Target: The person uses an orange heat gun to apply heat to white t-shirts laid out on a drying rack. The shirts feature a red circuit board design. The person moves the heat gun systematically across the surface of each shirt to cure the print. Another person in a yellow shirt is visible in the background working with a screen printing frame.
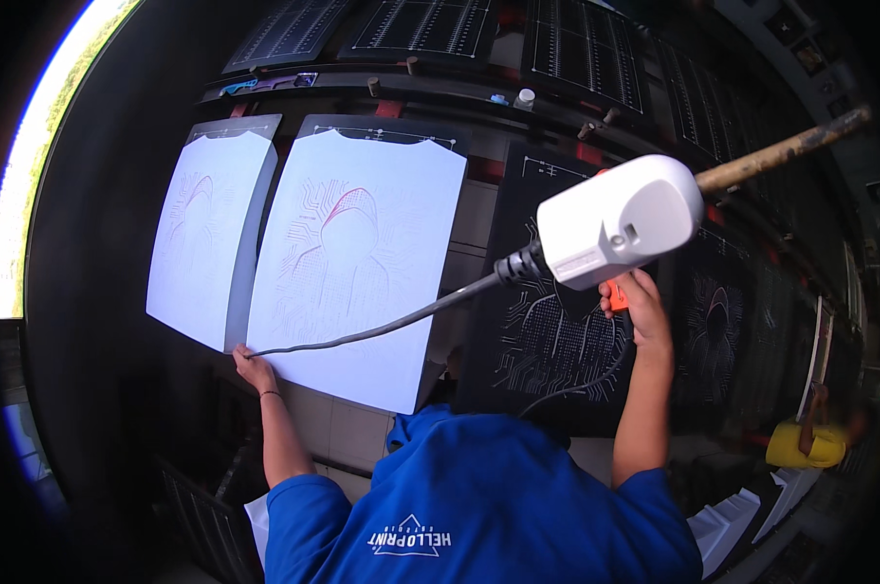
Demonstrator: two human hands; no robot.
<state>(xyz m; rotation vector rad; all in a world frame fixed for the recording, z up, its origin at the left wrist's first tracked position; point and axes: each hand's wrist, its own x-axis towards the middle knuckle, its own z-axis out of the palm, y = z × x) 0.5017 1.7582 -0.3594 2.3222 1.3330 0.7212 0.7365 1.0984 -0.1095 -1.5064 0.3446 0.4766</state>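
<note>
My left hand [253, 368] is closed at the far end of a grey cord [391, 325], beside the lower corner of a white shirt-shaped piece [201, 238]. The cord runs up to a white plug-like box [615, 224], large and close in front. In my right hand [640, 307] is the orange handle [617, 292] of a corded tool, whose upper part the box hides. A thin dark cord hangs below it. Between my arms lies a second white shirt-shaped piece [362, 282] with faint red and grey hooded-figure lines. Under my right hand, a black piece [547, 341] carries pale circuit-like lines.
Behind the box, a wooden stick [790, 148] juts to the right. Dark marked boards [421, 29] line the far side beyond a rail with a small white bottle [525, 99] and a blue tool [238, 88]. A person in yellow [805, 444] is at far right.
</note>
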